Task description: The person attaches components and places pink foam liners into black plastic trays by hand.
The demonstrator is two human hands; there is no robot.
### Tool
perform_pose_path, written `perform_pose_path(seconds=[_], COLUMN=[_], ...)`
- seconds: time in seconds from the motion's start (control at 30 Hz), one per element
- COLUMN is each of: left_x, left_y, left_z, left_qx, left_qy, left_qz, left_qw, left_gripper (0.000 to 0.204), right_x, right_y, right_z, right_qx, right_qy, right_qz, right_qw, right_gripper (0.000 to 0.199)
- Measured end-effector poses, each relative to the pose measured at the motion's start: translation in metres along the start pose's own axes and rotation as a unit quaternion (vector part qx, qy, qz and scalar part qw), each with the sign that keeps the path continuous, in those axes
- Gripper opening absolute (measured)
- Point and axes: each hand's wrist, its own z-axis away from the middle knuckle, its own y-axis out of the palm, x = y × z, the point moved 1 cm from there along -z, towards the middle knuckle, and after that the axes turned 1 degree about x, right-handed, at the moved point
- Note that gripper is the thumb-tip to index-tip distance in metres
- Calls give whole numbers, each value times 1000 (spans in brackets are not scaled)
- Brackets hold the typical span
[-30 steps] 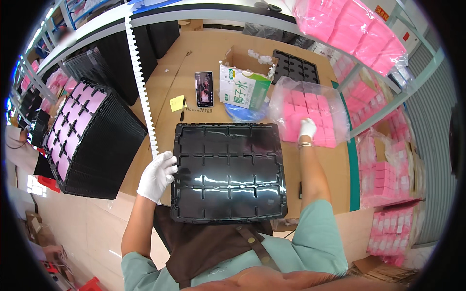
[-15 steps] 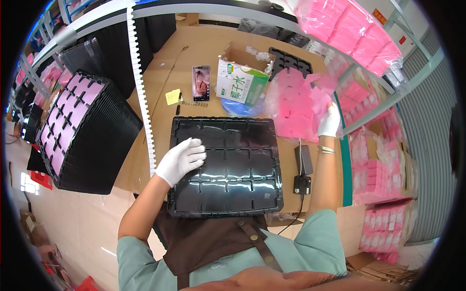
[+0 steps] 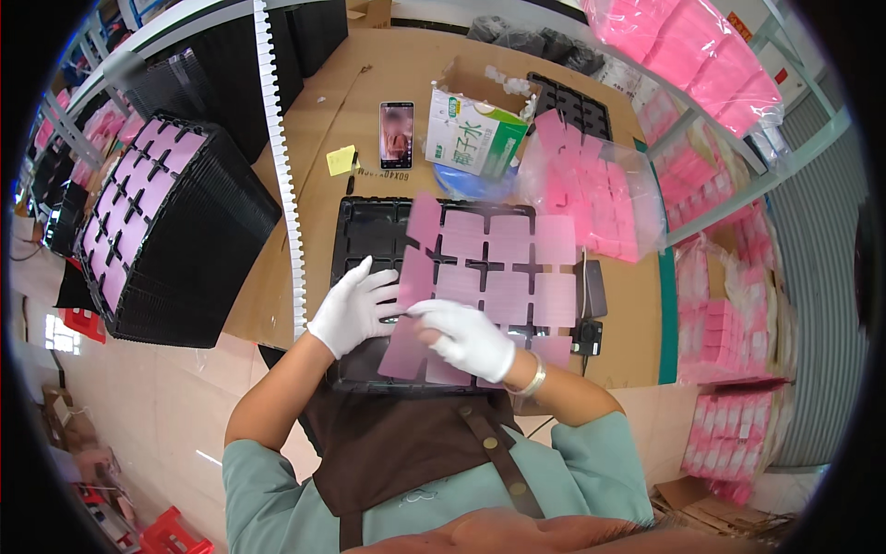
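cardboard-topped bench (image 3: 323, 138) | black tray (image 3: 365, 235) | shelving (image 3: 738, 185), seemingly a workshop

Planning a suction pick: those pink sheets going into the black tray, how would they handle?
Probably thin and floppy: the pink sheets under the right hand lie fanned and look translucent. Likely very light. Smooth, so apt to slide; the left hand rests on the black tray.

The person wears white gloves on the left hand (image 3: 353, 309) and right hand (image 3: 469, 339), a silver bangle (image 3: 532, 377) at the right wrist just behind the glove, and a pale green short-sleeved shirt (image 3: 591, 466) — over it a brown apron (image 3: 406, 452) with strap buttons.
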Motion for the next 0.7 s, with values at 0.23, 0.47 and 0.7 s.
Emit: perform_pose_path(seconds=[0.23,0.47,0.7], left_x=[12,16,12], left_y=[-3,-8,-30], left_z=[-4,-42,1], left_qx=[-78,-187,-254], left_qy=[11,139,197], left_qz=[-189,-331,-334], left_qw=[979,914,886], left_gripper=[56,30,36], right_x=[-66,-134,-120], right_y=[-107,-97,-80], right_z=[87,116,68], right_qx=[-421,-295,-309], right_qy=[331,423,314], right_qz=[87,-279,-168], right_qw=[840,810,882], right_gripper=[20,8,15])
